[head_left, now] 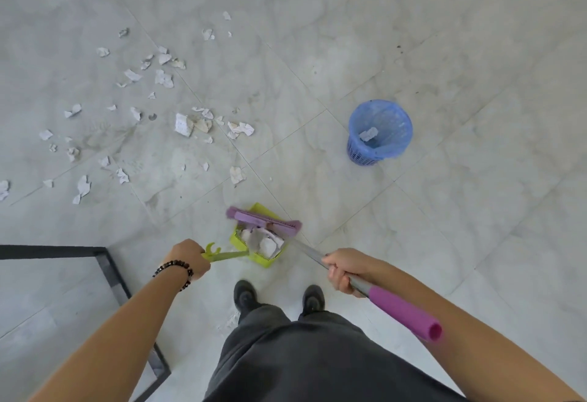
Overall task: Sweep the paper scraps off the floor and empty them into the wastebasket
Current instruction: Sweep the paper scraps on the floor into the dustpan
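Note:
My left hand [190, 258] grips the green handle of a lime dustpan [236, 238] that rests on the floor just ahead of my feet. Several crumpled paper scraps [268, 244] lie inside the pan. My right hand [344, 270] holds the grey shaft of a purple broom, and the purple broom head [263, 220] lies across the pan's open mouth. Many white paper scraps [183, 125] are strewn over the floor to the left and ahead. A blue wastebasket [379, 131] stands upright to the right, with a scrap inside it.
A dark metal frame [109, 263] lies along the floor at the lower left, close to my left arm. My two black shoes [244, 295] stand behind the dustpan. Pale marble tiles [476, 84] stretch to the right and far side.

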The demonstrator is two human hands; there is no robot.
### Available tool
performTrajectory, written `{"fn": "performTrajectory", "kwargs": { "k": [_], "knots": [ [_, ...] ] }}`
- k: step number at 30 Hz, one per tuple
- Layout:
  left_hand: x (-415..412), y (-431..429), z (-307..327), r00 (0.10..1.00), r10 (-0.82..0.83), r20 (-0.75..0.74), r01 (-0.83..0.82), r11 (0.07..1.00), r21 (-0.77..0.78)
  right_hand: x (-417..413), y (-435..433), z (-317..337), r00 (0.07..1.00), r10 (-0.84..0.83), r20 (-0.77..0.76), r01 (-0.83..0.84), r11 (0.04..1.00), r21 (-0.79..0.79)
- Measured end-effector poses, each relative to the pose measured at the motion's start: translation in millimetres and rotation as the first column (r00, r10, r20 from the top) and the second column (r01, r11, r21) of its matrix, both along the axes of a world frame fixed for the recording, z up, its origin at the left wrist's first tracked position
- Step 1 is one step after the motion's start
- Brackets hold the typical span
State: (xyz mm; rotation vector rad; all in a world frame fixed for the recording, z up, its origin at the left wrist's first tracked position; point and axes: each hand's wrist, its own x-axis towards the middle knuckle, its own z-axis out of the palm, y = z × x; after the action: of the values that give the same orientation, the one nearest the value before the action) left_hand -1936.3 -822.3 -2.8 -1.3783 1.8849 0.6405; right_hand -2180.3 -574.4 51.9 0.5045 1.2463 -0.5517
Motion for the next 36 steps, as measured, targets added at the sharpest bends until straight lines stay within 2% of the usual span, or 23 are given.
{"fn": "performTrajectory", "kwargs": {
  "k": [3,7,16,19,24,29,33,36],
  "knots": [
    [15,-6,4,0.999,0.018,-0.027,-0.018,1.0,0.002,-5,-9,12,0.988,-0.152,0.014,0.152,0.988,0.001],
    [33,-19,7,0.991,0.102,-0.083,-0.101,0.995,0.019,-1,-36,24,0.919,-0.393,0.034,0.394,0.918,-0.032],
    [73,-87,13,0.952,0.244,-0.186,-0.236,0.97,0.063,18,-129,36,0.817,-0.568,0.1,0.577,0.807,-0.125],
    [77,-108,12,0.939,0.284,-0.194,-0.272,0.958,0.086,29,-159,37,0.855,-0.516,0.04,0.516,0.842,-0.158],
    [73,-130,4,0.905,0.364,-0.221,-0.352,0.931,0.095,35,-212,36,0.933,-0.317,-0.169,0.286,0.941,-0.184],
    [58,-144,3,0.872,0.448,-0.198,-0.436,0.894,0.102,1,-273,20,0.952,-0.124,-0.279,0.082,0.984,-0.157],
    [50,-143,5,0.8,0.576,-0.164,-0.569,0.817,0.091,-35,-327,-10,0.883,0.078,-0.462,-0.157,0.978,-0.135],
    [40,-154,3,0.746,0.647,-0.158,-0.646,0.761,0.063,-60,-366,-42,0.771,0.173,-0.612,-0.321,0.937,-0.14]
  ]
}}
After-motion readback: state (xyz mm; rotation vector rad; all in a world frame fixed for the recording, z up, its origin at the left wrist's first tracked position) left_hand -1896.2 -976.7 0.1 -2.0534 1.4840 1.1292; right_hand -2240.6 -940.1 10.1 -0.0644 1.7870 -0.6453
